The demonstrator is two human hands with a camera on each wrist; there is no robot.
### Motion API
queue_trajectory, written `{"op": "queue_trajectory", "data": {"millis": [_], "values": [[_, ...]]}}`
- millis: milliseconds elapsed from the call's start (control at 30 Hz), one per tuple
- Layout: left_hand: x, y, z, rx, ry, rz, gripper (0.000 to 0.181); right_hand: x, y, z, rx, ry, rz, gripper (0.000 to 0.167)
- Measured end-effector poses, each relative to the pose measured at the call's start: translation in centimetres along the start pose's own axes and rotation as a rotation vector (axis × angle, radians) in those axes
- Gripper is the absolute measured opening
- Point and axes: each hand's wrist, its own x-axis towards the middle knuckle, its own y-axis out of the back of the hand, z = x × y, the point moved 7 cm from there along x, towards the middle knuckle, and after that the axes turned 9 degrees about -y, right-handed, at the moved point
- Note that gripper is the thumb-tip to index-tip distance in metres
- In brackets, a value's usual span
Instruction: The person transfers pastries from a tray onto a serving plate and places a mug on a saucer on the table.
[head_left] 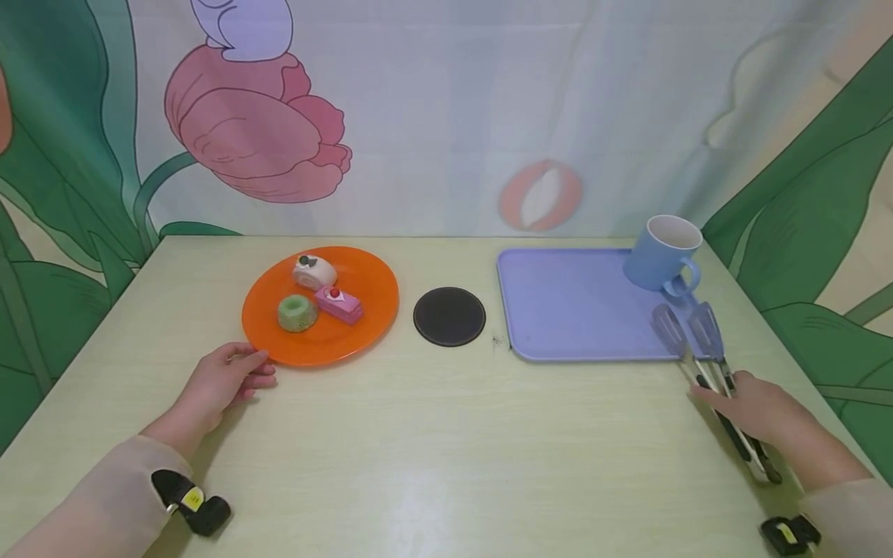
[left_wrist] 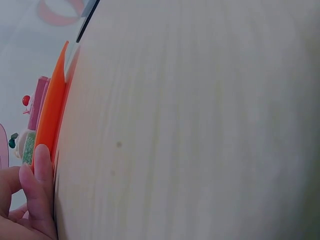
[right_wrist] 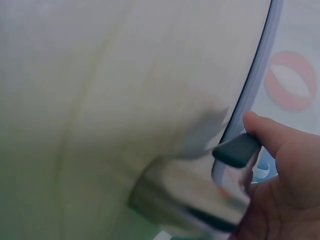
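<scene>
An orange plate (head_left: 321, 345) bears a green ring-shaped cake (head_left: 297, 313), a pink cake slice (head_left: 339, 304) with a red berry, and a white cake roll (head_left: 315, 272). My left hand (head_left: 226, 380) pinches the plate's near-left rim, thumb on top and fingers lower; the left wrist view shows the rim (left_wrist: 51, 110) at the fingertips. At the right, my right hand (head_left: 763, 407) grips a pair of tongs (head_left: 725, 422) by the black and metal handles. Their grey heads reach over a lavender tray's (head_left: 579, 310) near-right corner, spread apart. Part of the right hand's fingers is hidden.
A blue mug (head_left: 659, 256) stands at the tray's far-right corner, handle toward the front right. Between plate and tray lies a round black coaster (head_left: 449, 316). A patterned curtain (head_left: 432, 116) hangs behind the pale table (head_left: 446, 449).
</scene>
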Motion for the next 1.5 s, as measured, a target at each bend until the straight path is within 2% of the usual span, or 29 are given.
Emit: {"op": "queue_trajectory", "data": {"millis": [200, 500, 700, 933, 1267, 1500], "values": [[0.1, 0.2, -0.3, -0.001, 0.006, 0.009, 0.053, -0.1, 1.0, -0.1, -0.009, -0.023, -0.008, 0.096], [-0.1, 0.5, -0.7, 0.003, 0.015, 0.016, 0.052, 0.6, 3.9, -0.8, 0.126, 0.045, 0.174, 0.087], [-0.2, 0.6, -0.7, 0.005, 0.018, 0.025, 0.052, 1.2, 5.9, -1.9, 0.215, 0.11, 0.198, 0.076], [-0.4, 0.7, -0.7, -0.005, 0.023, 0.027, 0.053, 3.3, 8.5, -2.4, 0.255, 0.144, 0.266, 0.071], [-0.1, 0.5, -0.5, 0.003, 0.001, 0.023, 0.052, 6.0, 10.2, -2.7, 0.281, 0.162, 0.195, 0.074], [0.0, 0.3, -0.1, 0.016, -0.008, 0.026, 0.05, 7.2, 10.9, -2.7, 0.373, 0.161, 0.148, 0.079]]}}
